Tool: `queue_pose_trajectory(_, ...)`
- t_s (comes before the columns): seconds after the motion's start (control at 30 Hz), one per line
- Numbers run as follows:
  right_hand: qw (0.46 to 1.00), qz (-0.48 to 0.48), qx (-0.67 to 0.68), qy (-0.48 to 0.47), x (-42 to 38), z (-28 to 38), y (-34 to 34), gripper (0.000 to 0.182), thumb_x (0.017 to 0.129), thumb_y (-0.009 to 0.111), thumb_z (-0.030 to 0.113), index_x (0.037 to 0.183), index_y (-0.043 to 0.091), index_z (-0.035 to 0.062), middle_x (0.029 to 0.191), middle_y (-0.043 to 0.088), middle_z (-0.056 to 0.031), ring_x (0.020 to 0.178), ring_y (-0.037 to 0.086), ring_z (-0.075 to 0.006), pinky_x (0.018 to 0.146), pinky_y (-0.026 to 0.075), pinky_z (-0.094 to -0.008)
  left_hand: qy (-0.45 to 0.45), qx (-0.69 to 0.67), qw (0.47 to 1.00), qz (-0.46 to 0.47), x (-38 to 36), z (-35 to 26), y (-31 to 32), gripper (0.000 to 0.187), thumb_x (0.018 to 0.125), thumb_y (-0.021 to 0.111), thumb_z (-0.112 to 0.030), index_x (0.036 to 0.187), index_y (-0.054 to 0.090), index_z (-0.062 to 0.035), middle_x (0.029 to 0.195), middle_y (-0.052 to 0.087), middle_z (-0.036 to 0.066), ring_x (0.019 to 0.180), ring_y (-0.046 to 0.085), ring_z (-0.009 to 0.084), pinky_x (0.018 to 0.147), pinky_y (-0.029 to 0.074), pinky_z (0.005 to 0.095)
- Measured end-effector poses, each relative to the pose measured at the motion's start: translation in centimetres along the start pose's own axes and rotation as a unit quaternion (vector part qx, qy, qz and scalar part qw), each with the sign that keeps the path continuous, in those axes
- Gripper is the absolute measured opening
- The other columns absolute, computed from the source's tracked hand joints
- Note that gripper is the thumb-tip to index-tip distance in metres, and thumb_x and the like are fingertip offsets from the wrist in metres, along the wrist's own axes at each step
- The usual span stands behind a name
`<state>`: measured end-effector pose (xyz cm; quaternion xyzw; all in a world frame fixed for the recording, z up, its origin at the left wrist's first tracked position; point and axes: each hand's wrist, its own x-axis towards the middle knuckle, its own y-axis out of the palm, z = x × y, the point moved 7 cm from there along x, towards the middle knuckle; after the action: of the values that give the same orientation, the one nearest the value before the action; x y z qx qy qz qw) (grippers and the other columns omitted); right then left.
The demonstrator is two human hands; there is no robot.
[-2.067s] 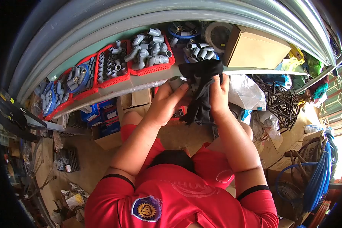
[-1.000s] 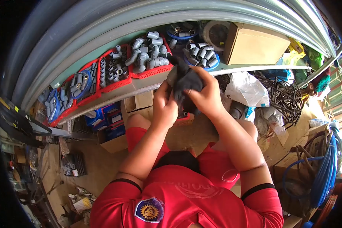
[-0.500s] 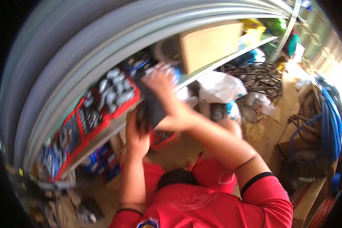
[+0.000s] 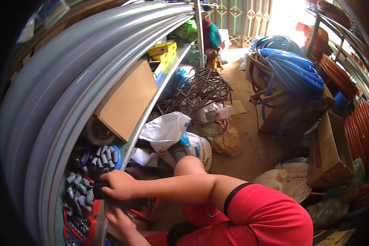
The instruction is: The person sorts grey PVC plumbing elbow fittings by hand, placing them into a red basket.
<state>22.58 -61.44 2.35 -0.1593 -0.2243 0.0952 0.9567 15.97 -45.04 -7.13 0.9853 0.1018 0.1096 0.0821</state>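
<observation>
My right hand [image 4: 119, 184] is closed at the shelf edge, its fingers on a dark object [image 4: 99, 189] that is mostly hidden. Just below it, my left hand [image 4: 119, 220] has its fingers curled against the underside of something dark, which I cannot make out. Left of both hands lie grey pipe fittings [image 4: 80, 192] in a red bin [image 4: 97, 209]. Above them, a blue round container [image 4: 116, 157] holds more grey fittings.
Long grey pipes [image 4: 49, 102] run along the left above the shelf. A cardboard box [image 4: 129, 96] stands on the shelf. Beyond it are a white bag [image 4: 166, 130], dark metal pieces [image 4: 201, 88], blue hose coils [image 4: 291, 69] and an open carton [image 4: 328, 147].
The view has swung to the right, showing more of the floor and hoses. My hands, earlier raised around a dark object, are now lower in the frame beside the grey fittings.
</observation>
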Motion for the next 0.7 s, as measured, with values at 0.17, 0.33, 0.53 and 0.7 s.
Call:
queue_pose_trajectory(0.17,0.989,-0.016,0.111,0.097,1.9,-4.5,-0.5,0.049,0.097,0.055,0.042,0.102,0.065,-0.0067,0.084,0.067,-0.0264,0.084,0.068,-0.0386,0.079,0.052,-0.0463,0.022,0.055,0.998,0.024,0.7,-1.2,-0.4,0.045,0.099,0.064,-0.019,0.135,0.049,0.0032,0.135,0.056,0.012,0.119,0.056,0.0229,0.103,0.044,0.0366)
queue_pose_trajectory(0.33,0.964,0.008,0.262,-0.041,2.7,-6.2,-0.7,0.056,0.101,0.049,0.043,0.133,0.051,-0.0026,0.126,0.057,-0.0205,0.119,0.055,-0.0276,0.102,0.043,-0.0383,-0.011,0.133,0.985,0.111,2.7,-2.5,-3.4,0.039,0.101,0.06,-0.025,0.128,0.051,0.0011,0.106,0.064,0.009,0.091,0.061,0.0187,0.083,0.05,0.0324)
queue_pose_trajectory(0.53,0.95,0.101,0.157,-0.252,-1.1,-0.1,3.8,0.073,0.066,0.084,0.017,0.13,0.051,0.0018,0.121,0.058,-0.0213,0.116,0.056,-0.0377,0.099,0.044,-0.0447,0.16,0.129,0.978,-0.022,0.7,-6.4,1.5,0.058,0.098,0.055,-0.041,0.128,0.056,0.0086,0.121,0.063,0.022,0.108,0.063,0.0316,0.095,0.052,0.0432)
queue_pose_trajectory(0.7,0.945,0.151,0.189,-0.221,-1.3,0.5,2.7,0.075,0.063,0.077,0.005,0.133,0.047,0.0029,0.109,0.062,-0.0206,0.104,0.061,-0.0373,0.088,0.048,-0.0435,0.204,0.054,0.975,-0.073,1.5,-5.2,0.2,0.055,0.099,0.053,-0.038,0.128,0.055,0.0097,0.123,0.062,0.024,0.11,0.062,0.0324,0.095,0.051,0.0441)
